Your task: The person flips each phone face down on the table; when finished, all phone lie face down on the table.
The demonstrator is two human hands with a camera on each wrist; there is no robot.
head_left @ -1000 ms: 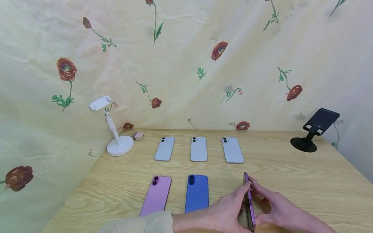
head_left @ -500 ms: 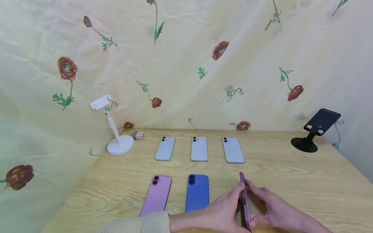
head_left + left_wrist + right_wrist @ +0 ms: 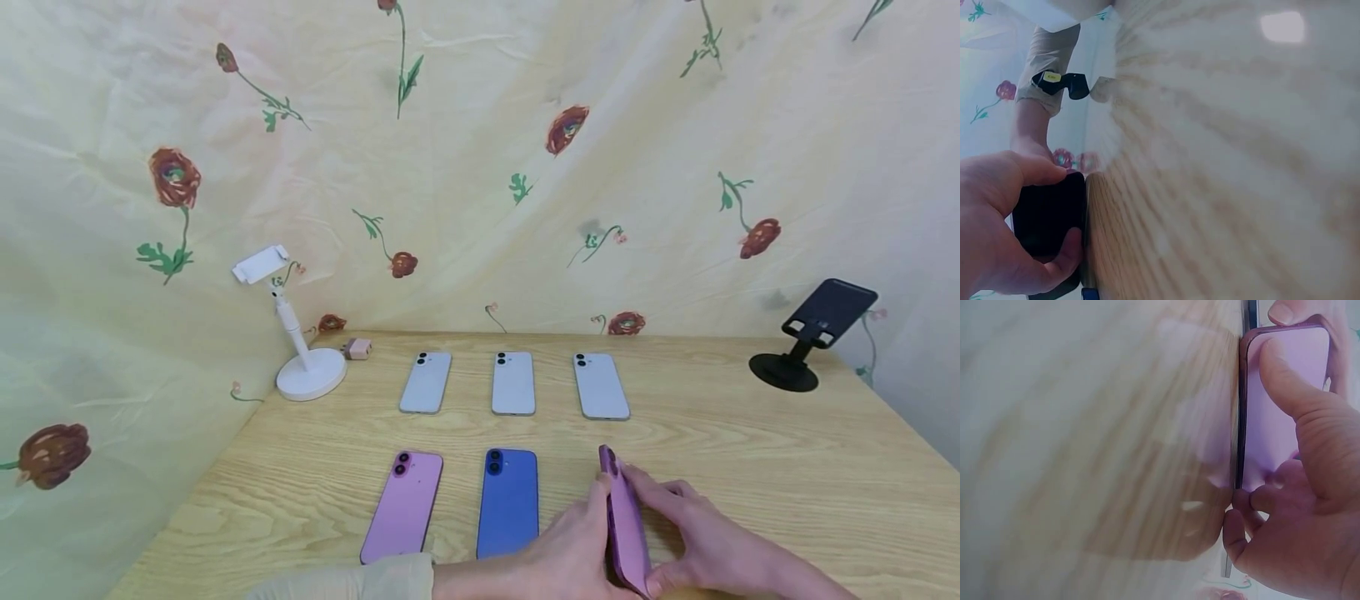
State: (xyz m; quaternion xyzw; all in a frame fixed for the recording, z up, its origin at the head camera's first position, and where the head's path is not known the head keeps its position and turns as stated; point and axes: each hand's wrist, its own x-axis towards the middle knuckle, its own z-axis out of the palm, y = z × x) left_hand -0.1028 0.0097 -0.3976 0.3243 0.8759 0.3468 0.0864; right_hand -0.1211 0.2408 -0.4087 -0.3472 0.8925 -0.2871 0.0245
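Observation:
A pinkish-purple smartphone (image 3: 630, 533) stands tilted on its long edge on the table, its back towards the right. My left hand (image 3: 566, 542) grips it from the left, with thumb and finger at the ends of the dark screen (image 3: 1047, 215) in the left wrist view. From the other side my right hand (image 3: 697, 533) holds it; in the right wrist view the thumb lies across the pink back (image 3: 1272, 437) and the other fingers are bent near the lower end. To the left lie a blue smartphone (image 3: 508, 508) and another pink smartphone (image 3: 403, 508), both back up.
Behind is a row of pale smartphones (image 3: 513, 385), backs up. A white phone stand (image 3: 311, 375) and a pink charger plug (image 3: 358, 349) are at the back left of the wooden table (image 3: 720, 417). A black phone stand (image 3: 783, 373) is at the back right, before a flowered cloth.
The held smartphone has moved a little left and leaned over leftward, so its pink back now shows in the head view. Both hands have moved along with it.

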